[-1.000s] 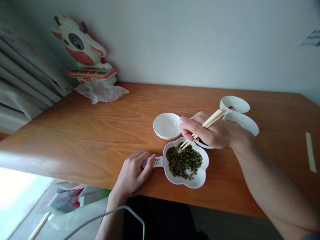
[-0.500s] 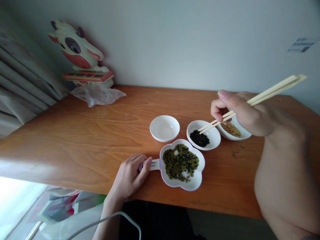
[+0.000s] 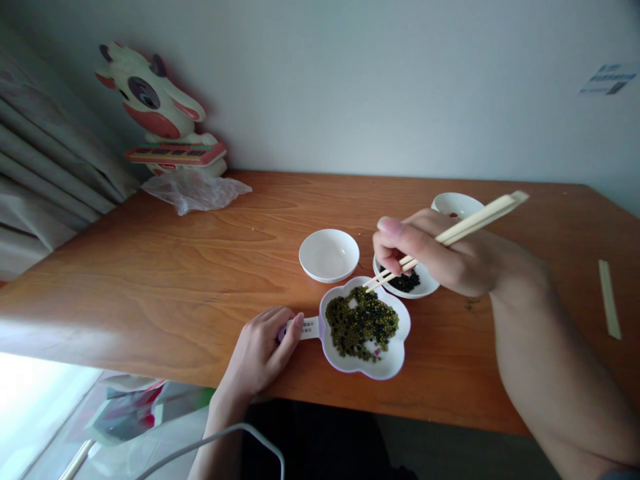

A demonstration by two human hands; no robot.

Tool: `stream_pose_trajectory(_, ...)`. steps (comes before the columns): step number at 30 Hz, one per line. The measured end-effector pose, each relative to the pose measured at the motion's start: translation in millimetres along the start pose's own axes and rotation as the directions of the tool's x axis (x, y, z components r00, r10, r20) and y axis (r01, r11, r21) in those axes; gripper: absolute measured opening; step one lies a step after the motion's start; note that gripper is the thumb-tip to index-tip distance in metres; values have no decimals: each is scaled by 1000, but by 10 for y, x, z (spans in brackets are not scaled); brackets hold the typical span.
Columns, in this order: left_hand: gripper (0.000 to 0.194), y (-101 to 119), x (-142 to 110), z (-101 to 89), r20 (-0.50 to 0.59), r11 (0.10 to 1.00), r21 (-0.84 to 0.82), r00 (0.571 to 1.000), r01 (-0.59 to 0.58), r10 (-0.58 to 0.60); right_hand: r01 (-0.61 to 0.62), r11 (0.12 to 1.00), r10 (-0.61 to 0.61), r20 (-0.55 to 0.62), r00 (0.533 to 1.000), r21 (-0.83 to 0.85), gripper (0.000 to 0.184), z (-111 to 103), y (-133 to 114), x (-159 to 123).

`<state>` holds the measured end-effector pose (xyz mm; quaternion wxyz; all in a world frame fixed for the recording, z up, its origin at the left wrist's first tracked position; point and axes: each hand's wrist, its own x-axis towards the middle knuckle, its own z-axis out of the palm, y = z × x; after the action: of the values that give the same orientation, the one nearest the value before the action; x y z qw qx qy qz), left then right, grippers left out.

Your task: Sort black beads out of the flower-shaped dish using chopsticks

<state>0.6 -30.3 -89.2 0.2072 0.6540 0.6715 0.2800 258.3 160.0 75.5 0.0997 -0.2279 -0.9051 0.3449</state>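
My right hand [image 3: 440, 257] grips a pair of wooden chopsticks [image 3: 473, 225], their tips just above the far edge of a flower-shaped white dish [image 3: 395, 360] filled with mixed green and black beans [image 3: 363, 323]. My left hand [image 3: 260, 350] holds that dish's short handle [image 3: 307, 328], fingers curled around it. Behind the chopstick tips a small white bowl holds black beans [image 3: 406, 283], partly hidden by my right hand. An empty white bowl [image 3: 329, 255] stands to its left.
Another white bowl [image 3: 457, 203] shows beyond my right hand. A cow-shaped toy [image 3: 160, 110] and a crumpled plastic bag [image 3: 193, 190] sit at the wooden table's back left. A paper chopstick sleeve [image 3: 609, 299] lies at the right. Curtains hang at the left.
My right hand swung from the flower dish out to the black-bean bowl, then came back left and down, so the chopstick tips are again over the flower dish. My left hand stayed on the handle.
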Motion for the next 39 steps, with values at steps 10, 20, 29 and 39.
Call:
stream_pose_trajectory(10,38,3,0,-3,-9,1000,-1,1000,-2,2,11,999,0,187,982,-53,64,272,45,212)
stream_pose_trajectory(20,39,26,0,-8,-9,1000,-11,1000,6,-6,-34,998,44,182,982,-59,67,311,88,250)
stream_pose_trajectory(29,38,11,-9,-3,-2,1000,-12,1000,6,-6,-32,998,42,195,980,-55,65,298,40,239)
stream_pose_trajectory(39,38,-1,0,8,-3,1000,-9,1000,3,-3,-20,998,32,186,982,-66,65,323,44,248)
